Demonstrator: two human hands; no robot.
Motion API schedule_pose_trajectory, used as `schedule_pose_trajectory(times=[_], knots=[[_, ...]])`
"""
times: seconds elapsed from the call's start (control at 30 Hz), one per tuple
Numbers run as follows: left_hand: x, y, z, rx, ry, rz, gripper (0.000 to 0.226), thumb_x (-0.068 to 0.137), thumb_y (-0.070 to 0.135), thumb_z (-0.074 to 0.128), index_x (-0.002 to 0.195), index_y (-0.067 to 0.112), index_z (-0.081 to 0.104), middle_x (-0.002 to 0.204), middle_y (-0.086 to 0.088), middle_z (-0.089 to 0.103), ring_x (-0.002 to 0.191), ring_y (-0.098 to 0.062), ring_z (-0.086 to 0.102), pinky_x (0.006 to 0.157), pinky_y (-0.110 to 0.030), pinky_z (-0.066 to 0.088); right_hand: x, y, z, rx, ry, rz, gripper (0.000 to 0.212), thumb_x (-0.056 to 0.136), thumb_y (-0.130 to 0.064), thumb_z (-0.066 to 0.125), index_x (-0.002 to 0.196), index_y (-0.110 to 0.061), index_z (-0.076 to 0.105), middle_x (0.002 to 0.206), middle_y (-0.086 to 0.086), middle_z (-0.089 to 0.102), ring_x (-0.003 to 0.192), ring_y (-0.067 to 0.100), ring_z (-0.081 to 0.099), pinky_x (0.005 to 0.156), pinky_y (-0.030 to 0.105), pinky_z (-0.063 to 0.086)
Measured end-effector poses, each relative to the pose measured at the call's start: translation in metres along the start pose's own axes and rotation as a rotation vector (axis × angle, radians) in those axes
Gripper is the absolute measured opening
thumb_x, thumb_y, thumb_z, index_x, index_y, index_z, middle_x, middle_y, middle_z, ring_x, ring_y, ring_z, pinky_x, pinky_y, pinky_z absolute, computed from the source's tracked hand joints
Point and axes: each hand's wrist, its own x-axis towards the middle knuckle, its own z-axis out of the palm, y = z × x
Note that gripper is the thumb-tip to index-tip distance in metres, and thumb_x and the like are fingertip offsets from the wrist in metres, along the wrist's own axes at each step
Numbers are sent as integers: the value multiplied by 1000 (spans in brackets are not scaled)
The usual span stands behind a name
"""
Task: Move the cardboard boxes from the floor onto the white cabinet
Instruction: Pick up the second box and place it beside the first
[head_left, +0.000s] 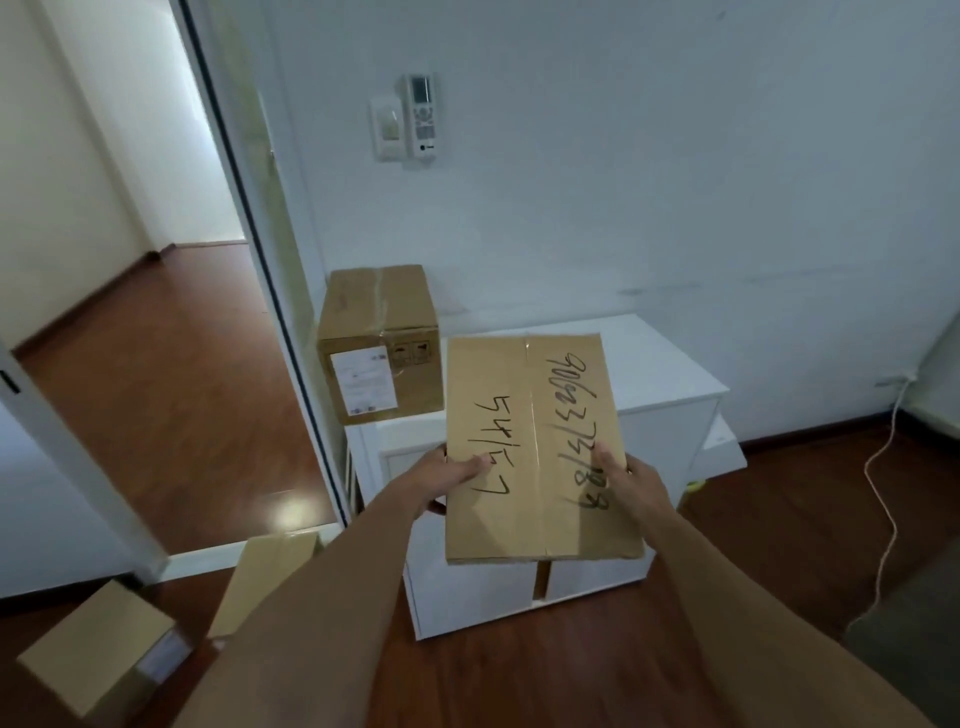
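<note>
**boxguy:** Both hands, left hand and right hand, clamp the flat brown cardboard box with black marker scribbles by its sides.

**mel:** Where's it at?

**boxguy:** Held above the low white cabinet, beside a taped brown carton standing on top.

The white cabinet stands on the wooden floor against the wall, carrying a taped cardboard box at its far left end. Left of the cabinet, two more boxes apparently rest on the floor, partly hidden.
</note>
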Motion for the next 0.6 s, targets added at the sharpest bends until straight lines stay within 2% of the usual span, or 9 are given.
schedule_pose_trajectory(times=[0.13,0.23,0.33,0.43,0.5,0.6], knots=[[46,19,12,-47,31,-37,51,84,50,71,126,21,61,111,-2,71,95,-19,66,66,-34,52,57,-12,-6,-43,-31,29,55,92,-60,49,119,-15,65,104,8,66,99,28,62,95,47,50],[82,32,14,-116,89,-64,57,82,52,72,127,20,61,118,-5,70,98,-23,66,69,-34,51,99,-29,-5,-105,-64,21,55,90,-60,52,122,-17,63,103,5,64,97,26,61,93,45,51],[112,44,15,-160,155,-110,60,82,57,70,128,19,61,123,-7,68,104,-26,64,79,-38,50,136,-46,-3,-190,-145,-14,56,85,-58,62,126,-21,60,117,5,65,100,24,59,96,45,50],[129,59,12,-184,194,-146,61,79,64,67,121,21,60,114,-6,68,103,-27,64,83,-38,51,169,-61,-2,-257,-188,-59,59,83,-52,69,132,-21,54,133,6,61,108,24,56,97,44,46],[142,67,9,-198,194,-181,71,74,73,64,122,20,59,116,-6,68,108,-29,64,86,-38,51,187,-74,-1,-295,-182,-61,68,81,-52,71,137,-20,49,136,7,58,117,28,56,96,42,45],[165,73,2,-259,234,-169,99,55,85,63,127,17,63,127,-4,66,116,-28,63,100,-40,49,208,-91,6,-438,-186,-117,75,78,-56,70,137,-18,42,134,9,57,116,30,56,92,42,45]])
